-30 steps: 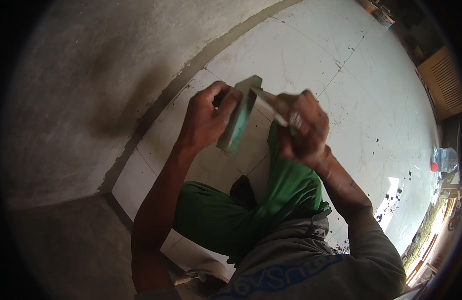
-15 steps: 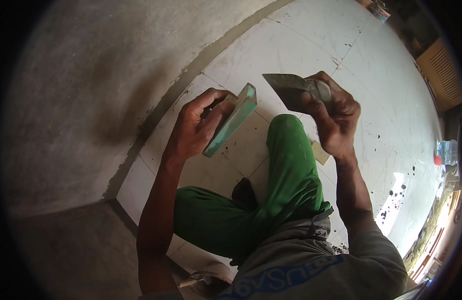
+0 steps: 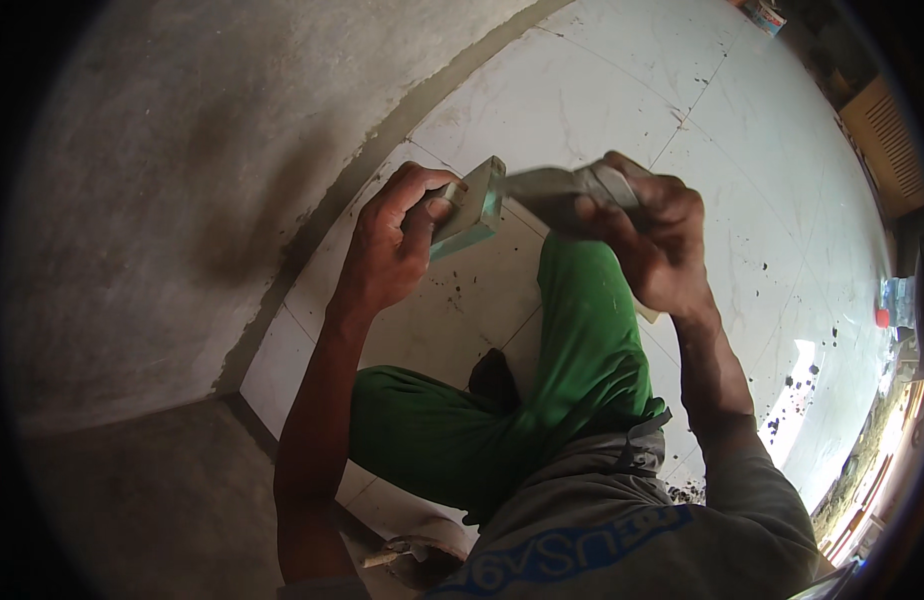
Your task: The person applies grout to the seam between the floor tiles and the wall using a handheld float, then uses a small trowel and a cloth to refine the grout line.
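Observation:
My left hand (image 3: 382,245) is closed around the handle of a hand float (image 3: 474,215), a flat slab with a greenish edge, raised above the floor and tilted. My right hand (image 3: 662,240) grips a trowel (image 3: 547,197) with a grey metal blade, its tip pointing left at the float's edge. Whether blade and float touch, I cannot tell. Both tools are up in front of my bent green-trousered knee (image 3: 587,285). Below my right wrist a pale yellowish block (image 3: 646,312) lies on the floor, mostly hidden.
A grey plastered wall (image 3: 182,200) rises on the left, meeting the white tiled floor (image 3: 562,100). Near my left hip sits a bowl (image 3: 447,535) with a stick-like handle (image 3: 387,553). Dark crumbs (image 3: 792,400), a plastic bottle (image 3: 897,300) and a slatted brown panel (image 3: 887,135) are at the right.
My right hand has brought the trowel left, up to the float. The float has turned in my left hand, showing more of its face and handle.

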Demonstrator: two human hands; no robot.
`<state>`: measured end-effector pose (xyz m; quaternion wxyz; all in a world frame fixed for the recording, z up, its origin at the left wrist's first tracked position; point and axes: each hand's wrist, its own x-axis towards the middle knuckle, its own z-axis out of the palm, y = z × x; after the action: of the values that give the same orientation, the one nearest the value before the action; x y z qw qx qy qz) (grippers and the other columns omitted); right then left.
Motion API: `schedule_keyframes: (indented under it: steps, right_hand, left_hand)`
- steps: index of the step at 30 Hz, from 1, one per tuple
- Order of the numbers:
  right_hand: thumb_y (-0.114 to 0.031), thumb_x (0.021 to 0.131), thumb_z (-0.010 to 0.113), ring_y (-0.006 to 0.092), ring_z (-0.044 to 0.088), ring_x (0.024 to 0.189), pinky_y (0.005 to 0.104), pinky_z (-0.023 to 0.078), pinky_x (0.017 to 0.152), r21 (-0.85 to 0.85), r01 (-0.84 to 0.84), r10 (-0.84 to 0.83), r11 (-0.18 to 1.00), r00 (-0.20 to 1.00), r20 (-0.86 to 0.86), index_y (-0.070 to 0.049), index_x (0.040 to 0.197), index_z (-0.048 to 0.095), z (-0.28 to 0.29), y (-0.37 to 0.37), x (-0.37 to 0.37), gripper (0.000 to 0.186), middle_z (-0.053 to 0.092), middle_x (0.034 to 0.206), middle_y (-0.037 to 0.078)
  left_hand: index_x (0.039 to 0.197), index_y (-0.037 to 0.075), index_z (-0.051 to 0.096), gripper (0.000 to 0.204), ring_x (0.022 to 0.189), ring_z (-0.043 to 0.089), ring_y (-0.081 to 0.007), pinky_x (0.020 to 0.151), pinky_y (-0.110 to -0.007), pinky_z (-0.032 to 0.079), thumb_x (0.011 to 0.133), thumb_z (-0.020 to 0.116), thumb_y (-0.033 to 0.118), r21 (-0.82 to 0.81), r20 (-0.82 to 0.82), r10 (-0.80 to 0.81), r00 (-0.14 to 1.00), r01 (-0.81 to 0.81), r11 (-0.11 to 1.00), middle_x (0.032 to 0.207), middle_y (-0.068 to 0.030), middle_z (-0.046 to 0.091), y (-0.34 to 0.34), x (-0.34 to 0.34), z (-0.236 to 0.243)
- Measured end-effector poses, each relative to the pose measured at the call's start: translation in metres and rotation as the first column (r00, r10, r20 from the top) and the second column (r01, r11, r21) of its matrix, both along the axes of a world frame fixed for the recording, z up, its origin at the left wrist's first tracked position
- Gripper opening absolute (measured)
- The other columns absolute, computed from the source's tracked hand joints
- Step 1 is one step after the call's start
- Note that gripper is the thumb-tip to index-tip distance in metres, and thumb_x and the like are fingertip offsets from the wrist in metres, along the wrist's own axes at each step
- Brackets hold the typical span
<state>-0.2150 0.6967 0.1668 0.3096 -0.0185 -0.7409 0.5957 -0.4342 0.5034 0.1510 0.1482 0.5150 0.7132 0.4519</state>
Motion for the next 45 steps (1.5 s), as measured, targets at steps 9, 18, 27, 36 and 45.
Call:
schedule_keyframes:
  steps: [9, 18, 27, 36, 45]
  right_hand:
    - [0.010, 0.095, 0.062, 0.0180, 0.061, 0.078, 0.0335, 0.052, 0.066, 0.169, 0.062, -0.044, 0.984, 0.993, -0.108, 0.001, 0.114, 0.075, 0.002, -0.022, -0.004, 0.025, 0.076, 0.099, 0.012]
    - [0.010, 0.093, 0.064, 0.0204, 0.061, 0.081, 0.0339, 0.051, 0.070, 0.172, 0.107, -0.096, 0.979, 0.993, -0.071, 0.002, 0.109, 0.075, -0.006, -0.011, 0.004, 0.021, 0.075, 0.097, 0.013]
    - [0.014, 0.068, 0.067, 0.0232, 0.056, 0.068, 0.0349, 0.050, 0.054, 0.595, 0.356, -0.223, 0.721, 0.932, -0.287, 0.001, 0.117, 0.067, -0.022, -0.026, -0.011, 0.051, 0.073, 0.109, 0.014]
    - [0.009, 0.063, 0.066, 0.0297, 0.057, 0.074, 0.0391, 0.050, 0.052, 0.671, 0.382, -0.327, 0.635, 0.920, -0.214, -0.002, 0.131, 0.060, -0.047, -0.016, -0.027, 0.069, 0.070, 0.111, 0.014]
    - [0.011, 0.061, 0.063, 0.0284, 0.057, 0.070, 0.0394, 0.050, 0.053, 0.667, 0.397, -0.282, 0.631, 0.918, -0.280, 0.001, 0.131, 0.063, -0.027, -0.038, -0.007, 0.070, 0.071, 0.114, 0.019]
  left_hand:
    - [0.116, 0.005, 0.066, 0.021, 0.099, 0.064, -0.0270, 0.093, -0.037, 0.051, 0.101, 0.052, 0.003, 0.001, -0.012, 0.043, 0.999, -0.043, 0.999, 0.107, -0.0109, 0.066, -0.001, -0.002, 0.002]
    - [0.119, 0.003, 0.066, 0.028, 0.102, 0.064, -0.0260, 0.096, -0.036, 0.051, 0.098, 0.048, -0.004, 0.024, -0.026, -0.010, 1.000, 0.010, 1.000, 0.109, -0.0115, 0.066, -0.002, -0.003, 0.005]
    - [0.118, 0.000, 0.065, 0.032, 0.100, 0.065, -0.0240, 0.095, -0.034, 0.050, 0.096, 0.044, -0.009, 0.060, 0.086, -0.056, 0.995, 0.051, 0.997, 0.108, -0.0124, 0.066, 0.000, 0.009, 0.008]
    - [0.118, -0.001, 0.064, 0.039, 0.097, 0.063, -0.0178, 0.094, -0.029, 0.049, 0.092, 0.038, -0.013, -0.008, 0.184, -0.128, 0.974, 0.132, 0.991, 0.103, -0.0116, 0.065, -0.006, 0.016, 0.013]
    - [0.119, -0.002, 0.064, 0.038, 0.097, 0.062, -0.0163, 0.093, -0.028, 0.048, 0.092, 0.039, -0.014, 0.034, 0.213, -0.071, 0.974, 0.065, 0.997, 0.105, -0.0100, 0.065, -0.004, 0.007, 0.005]
